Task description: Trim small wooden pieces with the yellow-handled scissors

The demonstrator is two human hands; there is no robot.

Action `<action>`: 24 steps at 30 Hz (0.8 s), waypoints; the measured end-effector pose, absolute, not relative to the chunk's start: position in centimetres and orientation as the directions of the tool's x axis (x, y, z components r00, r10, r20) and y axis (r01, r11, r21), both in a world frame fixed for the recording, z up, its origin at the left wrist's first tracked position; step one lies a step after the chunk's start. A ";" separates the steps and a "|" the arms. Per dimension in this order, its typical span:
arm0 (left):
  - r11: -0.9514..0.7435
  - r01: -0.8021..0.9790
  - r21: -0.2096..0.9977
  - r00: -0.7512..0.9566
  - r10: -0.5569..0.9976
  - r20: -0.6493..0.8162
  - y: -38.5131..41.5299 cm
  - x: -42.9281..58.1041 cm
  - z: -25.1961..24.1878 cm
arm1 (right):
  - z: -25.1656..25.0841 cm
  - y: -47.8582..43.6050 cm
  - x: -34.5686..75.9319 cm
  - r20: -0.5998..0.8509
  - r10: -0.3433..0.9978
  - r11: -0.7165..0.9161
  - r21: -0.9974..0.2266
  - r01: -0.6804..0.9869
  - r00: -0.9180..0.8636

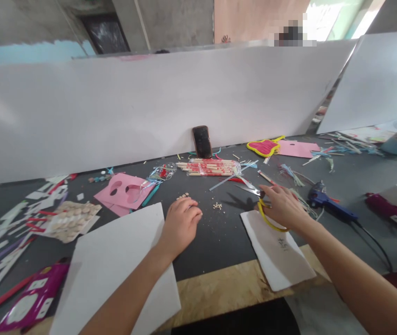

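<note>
My right hand [279, 204] grips yellow-handled scissors [254, 191], blades pointing left over the dark table mat [219, 232]. My left hand [181, 223] rests knuckles up on the mat with fingers curled, beside small beige beads [217, 205] scattered near it; whether it holds anything is hidden. A white sheet [275, 249] lies under my right wrist, a larger white sheet [115, 265] under my left forearm.
Pink paper with cut-out holes [125, 191], a packet of wooden sticks [208, 167], a phone [201, 141] propped against the white board, a blue glue gun [327, 201], a yellow-edged pink shape [264, 147], purple packets and paper strips at left.
</note>
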State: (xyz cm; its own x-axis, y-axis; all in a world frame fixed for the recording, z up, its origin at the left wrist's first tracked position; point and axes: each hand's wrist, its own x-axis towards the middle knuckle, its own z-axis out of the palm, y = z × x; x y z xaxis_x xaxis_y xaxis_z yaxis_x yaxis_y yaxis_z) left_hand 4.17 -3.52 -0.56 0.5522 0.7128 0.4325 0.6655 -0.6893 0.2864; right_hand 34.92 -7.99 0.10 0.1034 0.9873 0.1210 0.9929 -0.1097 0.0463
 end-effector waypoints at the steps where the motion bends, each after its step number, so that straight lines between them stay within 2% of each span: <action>1: -0.678 0.671 0.300 0.545 0.725 0.422 -3.6 3.4 -0.6 | -0.2 -8.2 35.6 0.102 0.987 -0.130 0.040 0.991 0.126; 6: -0.625 0.719 0.306 0.529 0.776 0.342 -4.4 0.5 -1.3 | -1.1 -9.4 36.9 0.024 0.987 -0.159 0.012 0.987 0.158; 11: -0.581 0.767 0.273 0.511 0.810 0.287 -4.4 -1.6 -2.1 | -0.3 -10.4 35.7 0.011 0.998 -0.061 -0.033 0.998 0.061; 16: -0.558 0.800 0.222 0.485 0.818 0.308 -3.6 -3.8 -3.0 | 0.4 -11.4 35.2 0.101 0.995 -0.009 -0.086 0.996 0.018; 20: -0.536 0.808 0.243 0.459 0.832 0.311 -3.2 -4.6 -3.7 | 0.6 -12.9 36.2 0.212 0.973 -0.060 -0.145 0.988 0.090; 24: -0.538 0.809 0.236 0.467 0.833 0.297 -3.4 -4.1 -3.6 | 0.7 -14.4 37.7 0.248 0.953 -0.123 -0.215 0.969 0.176</action>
State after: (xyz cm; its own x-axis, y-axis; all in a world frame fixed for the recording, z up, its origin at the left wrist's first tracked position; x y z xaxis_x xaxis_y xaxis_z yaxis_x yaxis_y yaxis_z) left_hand -4.10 -3.39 -3.58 0.4672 0.8329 0.2967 0.8094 -0.5379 0.2356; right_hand 37.69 -14.43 0.68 0.1761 0.9526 0.2480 0.9688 -0.1231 -0.2150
